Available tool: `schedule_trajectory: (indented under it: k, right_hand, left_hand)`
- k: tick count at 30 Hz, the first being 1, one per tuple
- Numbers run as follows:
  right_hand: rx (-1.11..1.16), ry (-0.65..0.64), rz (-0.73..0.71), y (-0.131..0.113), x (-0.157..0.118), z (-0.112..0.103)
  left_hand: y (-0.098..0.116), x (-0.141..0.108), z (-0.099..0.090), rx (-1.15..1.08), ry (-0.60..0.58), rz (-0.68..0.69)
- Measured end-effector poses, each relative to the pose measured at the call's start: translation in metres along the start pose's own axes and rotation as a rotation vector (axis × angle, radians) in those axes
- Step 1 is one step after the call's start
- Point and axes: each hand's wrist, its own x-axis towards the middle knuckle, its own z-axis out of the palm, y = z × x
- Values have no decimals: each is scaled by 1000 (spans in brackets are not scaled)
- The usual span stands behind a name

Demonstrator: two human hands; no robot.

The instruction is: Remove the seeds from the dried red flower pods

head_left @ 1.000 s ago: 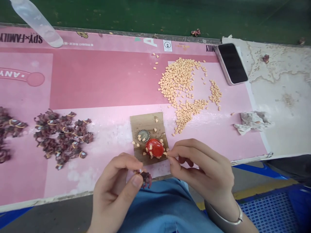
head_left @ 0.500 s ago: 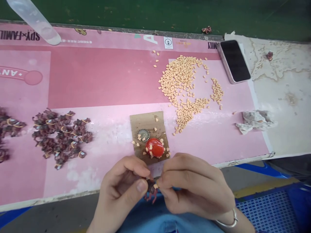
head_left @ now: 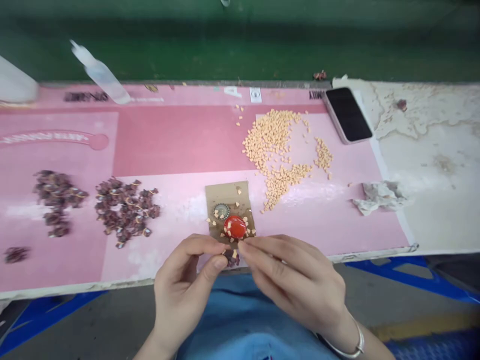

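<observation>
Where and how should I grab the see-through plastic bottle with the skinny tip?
Probably grip the wide body of the clear plastic bottle, coming from the near side. It slants, with its blunt end nearest you over the pink printed sheet and its thin tip pointing away to the far left, so the broad part is closest.

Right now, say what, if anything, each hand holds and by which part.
The left hand pinches a dark figure by its left end; whether the right hand grips anything is unclear.
</observation>
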Motion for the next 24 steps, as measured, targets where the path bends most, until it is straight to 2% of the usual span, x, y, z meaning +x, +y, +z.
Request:
schedule_trajectory:
  k: [3, 6, 8, 10, 14, 17, 20, 22, 24]
  right_hand:
    - [-13, 159, 32, 16, 4, -7]
    - [-40, 281, 24, 39, 1, -24]
    - [-46, 321, 34, 55, -5, -35]
    - [-42, 312, 85, 70, -15, -41]
    - [-11, 239, 152, 96, -34, -39]
    - [-33, 208, 101, 112, -38, -35]
    - [-48, 190, 50, 125, -30, -35]
    - [-30, 167, 53, 130, -20, -36]
    - [10, 138, 65, 133, -10, -35]
  left_hand:
    - [9, 14, -9, 206, -18, -11]
    - [11, 56, -21, 335, -30, 2]
    - [9, 104, -25, 424, -49, -9]
    - [8, 165, -25, 513, -57, -45]
    - [10, 290, -12, 663, 15, -99]
    - [14, 354, -3, 750, 103, -94]
    - [13, 384, 1, 819, 152, -58]
    - [10, 388, 2, 860, 158, -24]
    - [7, 383, -1, 900, 150, 11]
